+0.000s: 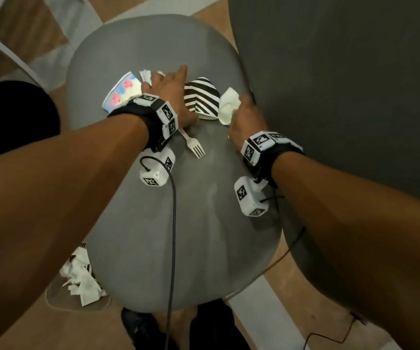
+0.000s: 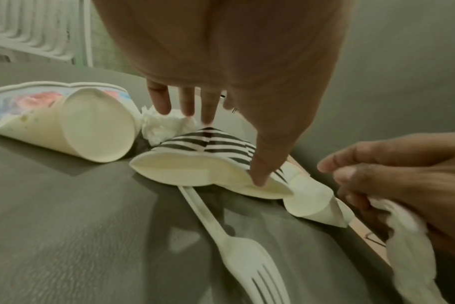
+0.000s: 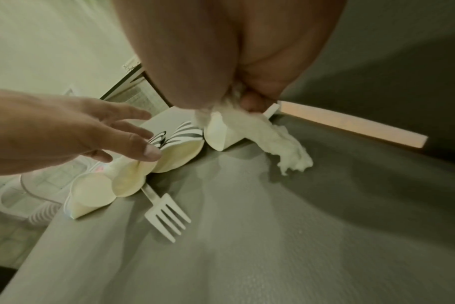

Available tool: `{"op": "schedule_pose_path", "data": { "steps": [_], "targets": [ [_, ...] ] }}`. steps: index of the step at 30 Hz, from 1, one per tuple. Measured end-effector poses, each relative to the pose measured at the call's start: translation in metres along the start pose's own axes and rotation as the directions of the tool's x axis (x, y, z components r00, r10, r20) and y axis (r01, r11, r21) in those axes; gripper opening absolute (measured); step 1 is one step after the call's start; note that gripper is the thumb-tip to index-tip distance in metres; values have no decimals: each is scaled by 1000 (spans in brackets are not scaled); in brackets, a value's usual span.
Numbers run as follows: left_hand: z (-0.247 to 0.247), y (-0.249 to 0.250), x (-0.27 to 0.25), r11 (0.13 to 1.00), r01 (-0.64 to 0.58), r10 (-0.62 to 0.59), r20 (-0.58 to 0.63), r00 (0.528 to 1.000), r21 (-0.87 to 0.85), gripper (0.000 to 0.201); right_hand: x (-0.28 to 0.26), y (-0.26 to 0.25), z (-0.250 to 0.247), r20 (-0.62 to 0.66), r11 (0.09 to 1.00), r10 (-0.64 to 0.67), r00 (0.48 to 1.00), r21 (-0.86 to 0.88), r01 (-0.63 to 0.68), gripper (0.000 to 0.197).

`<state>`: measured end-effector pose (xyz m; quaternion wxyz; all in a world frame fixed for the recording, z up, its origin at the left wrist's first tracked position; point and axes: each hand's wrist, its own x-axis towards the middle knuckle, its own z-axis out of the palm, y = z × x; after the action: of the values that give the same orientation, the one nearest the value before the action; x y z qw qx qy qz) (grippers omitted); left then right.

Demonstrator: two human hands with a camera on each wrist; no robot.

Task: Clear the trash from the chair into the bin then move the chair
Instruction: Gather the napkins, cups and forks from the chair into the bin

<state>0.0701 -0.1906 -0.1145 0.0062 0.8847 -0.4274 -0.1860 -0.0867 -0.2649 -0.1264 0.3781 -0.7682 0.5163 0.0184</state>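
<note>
Trash lies at the back of the grey chair seat (image 1: 178, 236): a colourful paper cup (image 1: 123, 93) on its side, a crumpled tissue (image 1: 145, 75), a squashed black-and-white striped cup (image 1: 201, 97), a white cup (image 1: 229, 106) and a white plastic fork (image 1: 193, 145). My left hand (image 1: 176, 84) reaches over the striped cup (image 2: 208, 144) with straight, spread fingers. Its thumb touches the cup's rim and the fingertips hover by the tissue (image 2: 164, 125). My right hand (image 1: 241, 109) pinches a white tissue (image 3: 273, 139) beside the white cup (image 3: 221, 133).
The chair's dark backrest (image 1: 342, 84) rises at the right, close to my right hand. A clear bin (image 1: 77, 281) with several crumpled tissues stands on the floor by the seat's front left. A black round object (image 1: 14, 117) sits at the left. Cables hang from both wrists.
</note>
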Motion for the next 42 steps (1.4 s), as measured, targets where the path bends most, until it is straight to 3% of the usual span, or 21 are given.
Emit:
{"op": "schedule_pose_path", "data": {
  "steps": [2,4,7,9,13,15,17,21,24,27,30,33,37,42],
  "targets": [
    [6,0,1,999,5,-7,42,999,41,94,9,-1,4,-47,999,7,999,33,-6,42],
    [16,-2,-7,997,-17,12,69,998,73,95,11,0,11,-81,1000,11,997,-6,-12,55],
    [32,-7,-23,997,-48,46,33,998,63,95,16,2,15,-55,995,71,996,-67,-75,74],
    [41,-7,-34,999,-25,25,-5,1000,-23,85,19,2,12,-24,991,103,994,-89,-105,78],
    [49,-13,-55,987,-58,46,-80,996,-151,75,14,3,0,-5,987,102,995,-126,-102,70],
    [52,-18,-63,993,-89,78,-139,987,-76,75,8,8,-2,-3,983,105,994,-151,-105,65],
    [53,-25,-73,999,-29,25,-153,988,-20,71,-1,9,-2,-5,981,79,997,-179,-78,62],
    [55,-43,-91,998,47,-47,-9,999,36,55,-21,7,-3,-57,982,54,997,-179,-63,72],
    [53,-55,-105,996,66,-71,88,994,55,68,-33,-2,0,-85,981,28,996,-190,-44,77],
    [52,-70,-126,987,111,-124,121,985,115,75,-48,-15,4,-79,984,-19,997,-180,5,70],
    [56,-87,-151,989,136,-141,108,984,49,68,-69,-28,16,25,993,-77,997,-90,79,44],
    [62,-108,-178,984,131,-128,33,991,-122,76,-99,-43,43,195,990,-142,971,31,138,38],
    [65,-143,-215,916,115,-139,-37,990,-385,98,-139,-73,89,437,977,-211,874,92,191,32],
    [56,-206,-274,833,46,-122,-102,987,-552,101,-180,-126,158,592,979,-189,784,57,193,27]
  ]
}}
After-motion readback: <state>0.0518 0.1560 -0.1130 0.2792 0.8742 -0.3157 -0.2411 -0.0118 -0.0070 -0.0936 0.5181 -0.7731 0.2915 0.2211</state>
